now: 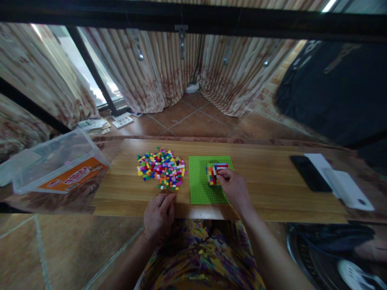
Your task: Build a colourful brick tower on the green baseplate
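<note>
On the green studded baseplate (198, 185) stands a small block of toy bricks (209, 175) in many colours, white, red, blue and yellow among them. My right hand (234, 187) reaches over its right side, thumb and fingers pinched at the top; the piece between the fingertips is mostly covered. To the left of the plate a loose heap of small toy bricks (163, 168) is spread on the wooden table (269, 173). Just below that heap my left hand (159, 215) rests at the near table edge, fingers curled in, their inner side hidden.
A clear plastic box (60, 161) with an orange label lies beyond the table's left end. Toward the right end are a black phone-like slab (311, 173) and white flat items (352, 189). A dark metal bar (193, 16) crosses above; striped curtains (157, 68) hang behind.
</note>
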Motion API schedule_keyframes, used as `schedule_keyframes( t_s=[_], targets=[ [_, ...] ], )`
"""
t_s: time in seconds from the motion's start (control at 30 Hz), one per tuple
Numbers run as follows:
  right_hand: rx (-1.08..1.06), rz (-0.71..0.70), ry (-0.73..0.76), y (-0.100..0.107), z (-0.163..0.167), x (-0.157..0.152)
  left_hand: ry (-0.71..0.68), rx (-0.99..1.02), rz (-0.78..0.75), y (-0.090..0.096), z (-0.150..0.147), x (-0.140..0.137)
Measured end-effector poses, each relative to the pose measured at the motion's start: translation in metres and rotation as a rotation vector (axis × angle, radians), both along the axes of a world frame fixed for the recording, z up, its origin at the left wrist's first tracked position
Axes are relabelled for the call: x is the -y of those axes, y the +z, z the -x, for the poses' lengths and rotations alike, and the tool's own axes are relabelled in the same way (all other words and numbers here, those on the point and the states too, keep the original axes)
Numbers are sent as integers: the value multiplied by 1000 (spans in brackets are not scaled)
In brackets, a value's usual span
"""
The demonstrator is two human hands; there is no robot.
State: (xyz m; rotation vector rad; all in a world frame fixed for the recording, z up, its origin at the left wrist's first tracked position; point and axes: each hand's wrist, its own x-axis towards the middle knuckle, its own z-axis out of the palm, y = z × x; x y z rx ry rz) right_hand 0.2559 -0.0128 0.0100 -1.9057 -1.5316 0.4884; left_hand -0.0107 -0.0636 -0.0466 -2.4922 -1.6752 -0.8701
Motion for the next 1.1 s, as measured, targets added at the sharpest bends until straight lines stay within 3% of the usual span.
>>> schedule_keyframes(
  t_s=[1.1],
  targets=[
    [265,83,-17,3,7,2,-6,2,-26,-2,1,0]
  ],
)
